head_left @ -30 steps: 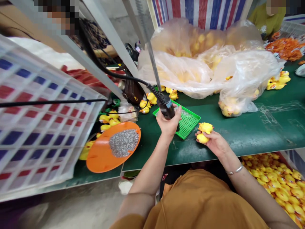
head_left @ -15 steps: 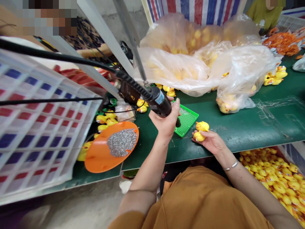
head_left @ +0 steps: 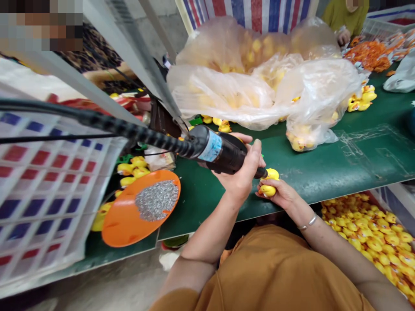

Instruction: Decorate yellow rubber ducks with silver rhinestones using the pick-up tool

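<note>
My left hand [head_left: 241, 177] is wrapped round a black electric screwdriver [head_left: 223, 153] with a blue label, tilted toward the right. Its tip meets the yellow rubber duck [head_left: 268, 190] that my right hand [head_left: 283, 194] grips by the side. The exact contact point is too small to make out. Behind my left fingers, the green perforated tray is almost wholly hidden. To the left, an orange dish [head_left: 121, 222] holds a heap of small silvery screws [head_left: 157, 199].
A white plastic crate [head_left: 48, 190] stands on the green table [head_left: 201, 207] at left, ducks beside it. Clear bags [head_left: 227, 86] of ducks lie at the back. A bin of ducks [head_left: 372, 237] is at lower right. A co-worker's hand [head_left: 343, 36] is by orange pieces [head_left: 368, 55].
My left hand has brought the screwdriver from over the green tray rightward to the duck, tilting it flatter. My right hand still holds the duck. The view has shifted slightly.
</note>
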`<state>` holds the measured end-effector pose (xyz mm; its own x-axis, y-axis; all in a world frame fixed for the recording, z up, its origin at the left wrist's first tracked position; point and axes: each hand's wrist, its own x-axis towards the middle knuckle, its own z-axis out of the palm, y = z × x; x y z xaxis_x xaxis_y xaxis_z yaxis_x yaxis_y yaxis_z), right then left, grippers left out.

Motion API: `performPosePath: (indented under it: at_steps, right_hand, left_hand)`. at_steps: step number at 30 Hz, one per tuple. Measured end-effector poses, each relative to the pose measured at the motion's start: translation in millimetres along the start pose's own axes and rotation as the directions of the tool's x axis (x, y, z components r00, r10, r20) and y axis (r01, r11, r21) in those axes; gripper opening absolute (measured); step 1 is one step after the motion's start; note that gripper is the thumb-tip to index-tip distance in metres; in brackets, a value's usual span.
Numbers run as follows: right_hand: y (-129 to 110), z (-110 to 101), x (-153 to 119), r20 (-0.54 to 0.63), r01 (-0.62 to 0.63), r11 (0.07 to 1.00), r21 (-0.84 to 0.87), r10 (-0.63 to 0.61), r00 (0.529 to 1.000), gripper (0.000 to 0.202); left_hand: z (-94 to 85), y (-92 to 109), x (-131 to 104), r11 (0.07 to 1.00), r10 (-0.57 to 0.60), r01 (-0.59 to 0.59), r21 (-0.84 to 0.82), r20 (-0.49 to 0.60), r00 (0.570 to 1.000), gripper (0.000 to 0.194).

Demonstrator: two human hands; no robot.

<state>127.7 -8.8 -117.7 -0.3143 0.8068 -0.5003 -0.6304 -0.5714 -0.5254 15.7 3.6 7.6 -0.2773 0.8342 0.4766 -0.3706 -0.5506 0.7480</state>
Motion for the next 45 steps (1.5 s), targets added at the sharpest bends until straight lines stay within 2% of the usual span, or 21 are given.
performPosePath:
  at_steps: [11, 20, 28, 34, 40, 42, 45]
  right_hand:
    - [-3, 2, -2, 0.01, 0.025, 0.999, -0.038, -0.024, 1.0, 0.039]
    - [-5, 6, 0, 0.085, 0.052, 0.996, -0.071, -0.046, 0.995, 0.037]
    - [-5, 7, -1, 0.112, 0.02, 0.999, -0.043, -0.015, 0.994, 0.035]
    - [-5, 4, 0, 0.137, -0.005, 0.997, -0.078, 0.016, 0.99, 0.03]
    - [-3, 1, 7, 0.164, -0.064, 0.991, -0.116, 0.083, 0.983, 0.028]
    - [-4, 4, 12, 0.128, -0.038, 0.996, -0.085, 0.048, 0.991, 0.03]
    - [-8, 15, 18, 0.054, 0.07, 0.997, -0.044, -0.067, 0.996, 0.029]
  left_hand:
    - [0.9, -11, 2, 0.999, 0.017, -0.018, 0.026, 0.039, 0.999, 0.02]
    - [14.1, -12, 6, 0.994, -0.003, 0.006, 0.113, -0.028, 1.0, 0.015]
    - [20.1, -10, 7, 0.992, -0.024, 0.033, 0.12, -0.072, 0.997, 0.023]
    - [17.3, -14, 3, 0.991, -0.05, 0.055, 0.121, -0.041, 0.998, 0.028]
    - [15.7, -17, 1, 0.984, -0.13, 0.123, 0.13, 0.051, 0.99, 0.033]
    - [17.4, -17, 3, 0.983, -0.115, 0.106, 0.152, 0.048, 0.992, 0.029]
    - [17.2, -16, 9, 0.988, -0.032, 0.029, 0.154, 0.015, 0.999, 0.025]
